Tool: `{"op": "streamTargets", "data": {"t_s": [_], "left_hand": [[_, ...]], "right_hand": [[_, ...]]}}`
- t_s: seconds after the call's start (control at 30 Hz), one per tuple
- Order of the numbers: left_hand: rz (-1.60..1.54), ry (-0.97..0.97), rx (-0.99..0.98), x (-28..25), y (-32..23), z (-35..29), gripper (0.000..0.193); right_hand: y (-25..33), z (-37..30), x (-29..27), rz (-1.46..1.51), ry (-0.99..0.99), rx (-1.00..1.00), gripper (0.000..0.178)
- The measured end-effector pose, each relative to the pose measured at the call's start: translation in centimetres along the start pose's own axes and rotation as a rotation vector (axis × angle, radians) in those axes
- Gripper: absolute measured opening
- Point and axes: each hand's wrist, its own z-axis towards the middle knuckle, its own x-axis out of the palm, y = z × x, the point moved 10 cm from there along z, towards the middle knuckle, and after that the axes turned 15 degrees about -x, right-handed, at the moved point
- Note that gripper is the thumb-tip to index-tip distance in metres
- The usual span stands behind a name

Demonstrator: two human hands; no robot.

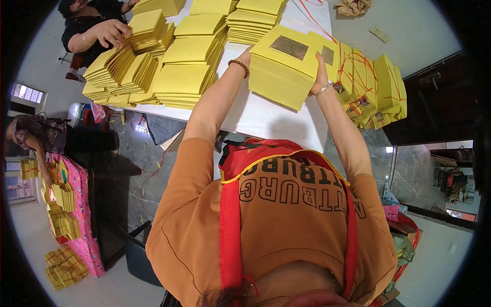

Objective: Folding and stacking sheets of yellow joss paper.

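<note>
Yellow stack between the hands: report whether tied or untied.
The yellow stack looks untied: its top and front show no string, while red string crosses the yellow bundles at right. Its underside is hidden.

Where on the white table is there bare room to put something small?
The white table is bare between the held yellow bundle and red apron, and farther back between the rear stacks and red string. Its left side is crowded with yellow piles.

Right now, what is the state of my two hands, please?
Left hand: holding the yellow paper stack at its left side; fingers hidden.
Right hand: holding the same stack at its right side.
</note>
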Motion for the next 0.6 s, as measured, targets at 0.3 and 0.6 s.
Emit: {"op": "streamTargets", "data": {"t_s": [0.3,0.6], "left_hand": [[0.409,-0.107,0.087,4.6,0.7,-5.6,0.080],[0.110,0.224,0.264,10.5,2.5,-9.0,0.079]], "right_hand": [[1.8,-0.7,-6.3,0.081,0.160,-0.158,0.054],[3.0,-2.3,-9.8,0.189,0.074,-0.318,0.060]]}}
